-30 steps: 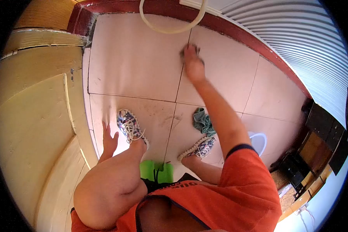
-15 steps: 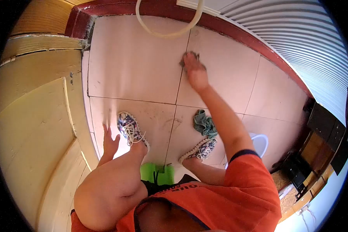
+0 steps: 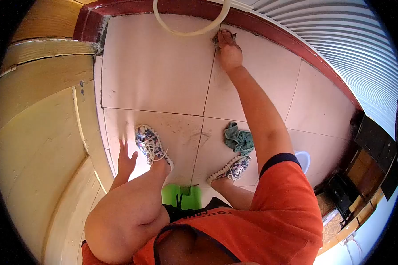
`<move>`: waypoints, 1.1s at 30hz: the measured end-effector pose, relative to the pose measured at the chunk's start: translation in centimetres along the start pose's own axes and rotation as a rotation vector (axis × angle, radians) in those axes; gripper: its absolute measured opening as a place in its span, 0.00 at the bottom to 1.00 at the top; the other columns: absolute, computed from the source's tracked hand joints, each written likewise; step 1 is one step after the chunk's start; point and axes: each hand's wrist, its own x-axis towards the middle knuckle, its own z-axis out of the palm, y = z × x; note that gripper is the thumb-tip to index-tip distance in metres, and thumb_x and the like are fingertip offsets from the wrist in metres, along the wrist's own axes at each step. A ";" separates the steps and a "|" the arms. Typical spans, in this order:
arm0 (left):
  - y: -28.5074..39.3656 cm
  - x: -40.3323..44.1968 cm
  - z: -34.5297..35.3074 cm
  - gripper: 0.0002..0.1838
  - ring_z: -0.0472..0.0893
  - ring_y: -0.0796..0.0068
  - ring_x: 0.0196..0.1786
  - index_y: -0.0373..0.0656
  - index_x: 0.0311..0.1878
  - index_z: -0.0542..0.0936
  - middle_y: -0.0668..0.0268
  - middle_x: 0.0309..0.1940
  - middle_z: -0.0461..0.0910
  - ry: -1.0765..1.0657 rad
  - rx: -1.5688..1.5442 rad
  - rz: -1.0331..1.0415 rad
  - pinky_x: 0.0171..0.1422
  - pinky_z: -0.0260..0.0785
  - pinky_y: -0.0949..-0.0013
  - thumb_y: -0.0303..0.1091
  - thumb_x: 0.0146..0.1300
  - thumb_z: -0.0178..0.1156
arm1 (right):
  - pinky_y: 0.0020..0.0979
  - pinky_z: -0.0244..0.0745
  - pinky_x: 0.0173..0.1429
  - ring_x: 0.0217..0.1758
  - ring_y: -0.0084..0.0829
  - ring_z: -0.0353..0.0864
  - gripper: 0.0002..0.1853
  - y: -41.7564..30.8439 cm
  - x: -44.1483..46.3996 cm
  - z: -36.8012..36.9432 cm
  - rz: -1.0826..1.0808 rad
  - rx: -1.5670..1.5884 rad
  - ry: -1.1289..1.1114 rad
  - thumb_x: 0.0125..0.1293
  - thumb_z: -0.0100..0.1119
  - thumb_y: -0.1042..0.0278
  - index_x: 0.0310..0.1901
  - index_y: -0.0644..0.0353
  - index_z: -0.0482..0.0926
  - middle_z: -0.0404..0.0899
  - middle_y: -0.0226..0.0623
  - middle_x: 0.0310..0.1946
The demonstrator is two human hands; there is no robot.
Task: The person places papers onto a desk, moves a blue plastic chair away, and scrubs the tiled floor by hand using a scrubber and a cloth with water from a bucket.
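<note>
My right hand [image 3: 230,52] reaches far forward and presses a dark, fuzzy scouring pad [image 3: 215,40] against the pinkish tiled floor [image 3: 159,66]. Most of the pad is hidden under my fingers; its dark edges show on both sides. It lies by a tile joint, close to the dark red skirting. My left hand [image 3: 127,160] hangs low beside my patterned left shoe [image 3: 148,142], fingers spread and holding nothing. A crumpled green cloth [image 3: 238,138] lies on the floor just ahead of my right shoe [image 3: 231,169].
A pale hose loop [image 3: 190,32] hangs at the top. Wooden panelling [image 3: 40,128] runs along the left, with a ribbed white panel [image 3: 327,39] at the upper right. A light blue basin [image 3: 302,161] is partly hidden behind my arm. Beneath me is a bright green object [image 3: 194,198].
My right hand has slid forward with the scouring pad, from the middle of the tile towards the red skirting. My left hand stays almost in place.
</note>
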 end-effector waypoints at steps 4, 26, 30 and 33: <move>0.0 0.6 0.1 0.36 0.55 0.53 0.69 0.27 0.64 0.57 0.49 0.71 0.42 -0.004 -0.001 0.014 0.69 0.54 0.63 0.37 0.57 0.58 | 0.40 0.74 0.49 0.49 0.45 0.76 0.17 -2.2 -6.2 0.6 -0.031 -0.083 0.082 0.57 0.47 0.78 0.50 0.65 0.71 0.72 0.49 0.50; 0.3 0.1 0.2 0.39 0.56 0.53 0.69 0.25 0.64 0.56 0.48 0.71 0.41 0.010 0.102 0.022 0.69 0.54 0.63 0.40 0.56 0.60 | 0.38 0.71 0.54 0.56 0.43 0.73 0.27 -2.0 -6.7 0.6 -0.092 -0.084 0.034 0.49 0.54 0.78 0.56 0.57 0.71 0.71 0.42 0.57; -0.2 -0.1 0.4 0.41 0.58 0.53 0.68 0.32 0.68 0.51 0.45 0.70 0.42 0.001 0.227 0.052 0.69 0.55 0.63 0.38 0.56 0.60 | 0.39 0.73 0.52 0.51 0.41 0.76 0.25 0.6 -2.5 -1.1 -0.135 -0.062 -0.015 0.54 0.49 0.78 0.56 0.58 0.71 0.74 0.43 0.53; 0.2 -0.1 -0.2 0.40 0.57 0.53 0.69 0.32 0.67 0.53 0.46 0.70 0.41 -0.012 0.242 0.046 0.69 0.55 0.63 0.39 0.56 0.60 | 0.43 0.70 0.54 0.57 0.44 0.72 0.25 0.4 -0.5 0.2 0.043 0.016 0.011 0.54 0.49 0.77 0.57 0.58 0.69 0.67 0.45 0.59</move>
